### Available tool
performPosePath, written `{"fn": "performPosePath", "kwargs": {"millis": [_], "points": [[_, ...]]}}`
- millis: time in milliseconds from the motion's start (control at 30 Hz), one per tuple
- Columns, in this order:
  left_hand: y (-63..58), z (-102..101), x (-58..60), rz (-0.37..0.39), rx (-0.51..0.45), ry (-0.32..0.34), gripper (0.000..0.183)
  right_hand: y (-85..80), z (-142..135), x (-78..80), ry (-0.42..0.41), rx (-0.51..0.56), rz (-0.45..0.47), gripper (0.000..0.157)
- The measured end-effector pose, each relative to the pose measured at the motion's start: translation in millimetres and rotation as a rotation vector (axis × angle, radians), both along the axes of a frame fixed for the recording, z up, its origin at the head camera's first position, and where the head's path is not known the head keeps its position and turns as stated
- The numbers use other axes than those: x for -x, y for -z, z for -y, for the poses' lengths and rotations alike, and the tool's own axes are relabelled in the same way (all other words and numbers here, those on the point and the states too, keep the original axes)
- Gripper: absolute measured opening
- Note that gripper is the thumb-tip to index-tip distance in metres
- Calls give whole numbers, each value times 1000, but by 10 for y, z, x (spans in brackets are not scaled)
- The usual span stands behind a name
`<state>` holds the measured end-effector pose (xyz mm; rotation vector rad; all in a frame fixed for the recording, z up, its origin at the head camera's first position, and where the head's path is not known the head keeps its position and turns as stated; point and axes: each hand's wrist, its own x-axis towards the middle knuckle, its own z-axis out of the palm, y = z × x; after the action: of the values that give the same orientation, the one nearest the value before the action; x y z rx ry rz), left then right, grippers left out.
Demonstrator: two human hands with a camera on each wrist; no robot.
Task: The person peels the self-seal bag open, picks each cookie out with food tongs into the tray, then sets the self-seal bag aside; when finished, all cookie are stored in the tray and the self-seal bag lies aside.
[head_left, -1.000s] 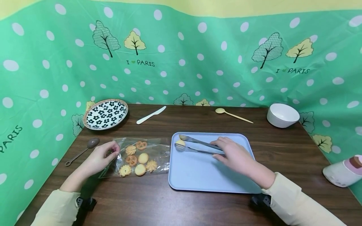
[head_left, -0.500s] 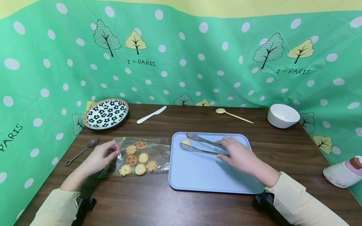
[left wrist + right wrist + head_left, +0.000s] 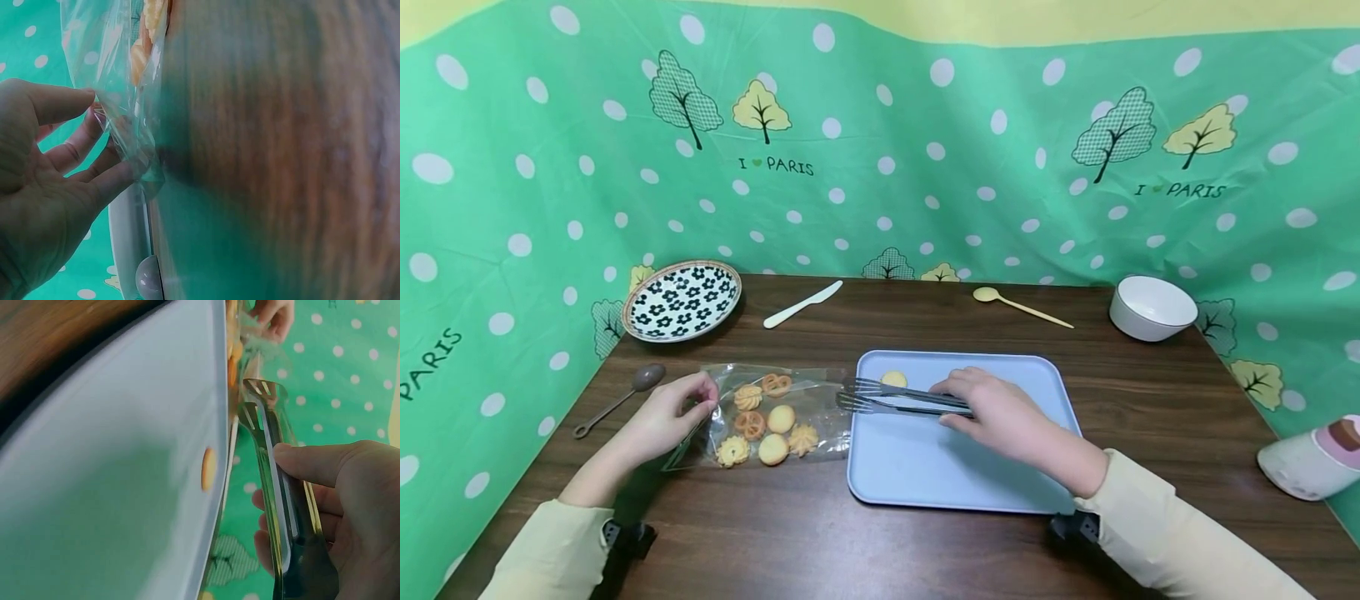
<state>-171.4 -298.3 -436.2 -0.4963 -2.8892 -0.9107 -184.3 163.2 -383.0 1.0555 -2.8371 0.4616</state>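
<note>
My left hand pinches the left edge of a clear plastic bag between thumb and fingers. Inside the bag lie several cookies, some round, some flower-shaped, some pretzel-shaped. My right hand grips metal tongs over the blue tray. The tong tips point left and reach over the tray's left rim to the bag's right end. Nothing shows between the tips. One round cookie lies on the tray near its upper left corner, also seen as a lone cookie in the right wrist view.
A flowered plate stands at the back left, with a white knife beside it. A brown spoon lies left of the bag. Behind the tray is a pale yellow spoon. A white bowl and a bottle stand on the right.
The tongs first moved slightly right and left the round cookie on the tray. Then my right hand carried them left to the bag's end, tips closer together. My left hand stayed still.
</note>
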Motion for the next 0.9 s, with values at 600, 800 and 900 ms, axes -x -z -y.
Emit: {"fn": "performPosePath", "kwargs": {"millis": [600,800,900], "points": [[-2,-5,-4,8,10,-12,18,78,682,125,-110,-66,33,36],[-19,-19,-7,25,2,-6,16,107,793,181,-129,-85,39,38],[-22,-20,-4,17,5,-7,16,94,830,204,-133,-95,66,40]]}}
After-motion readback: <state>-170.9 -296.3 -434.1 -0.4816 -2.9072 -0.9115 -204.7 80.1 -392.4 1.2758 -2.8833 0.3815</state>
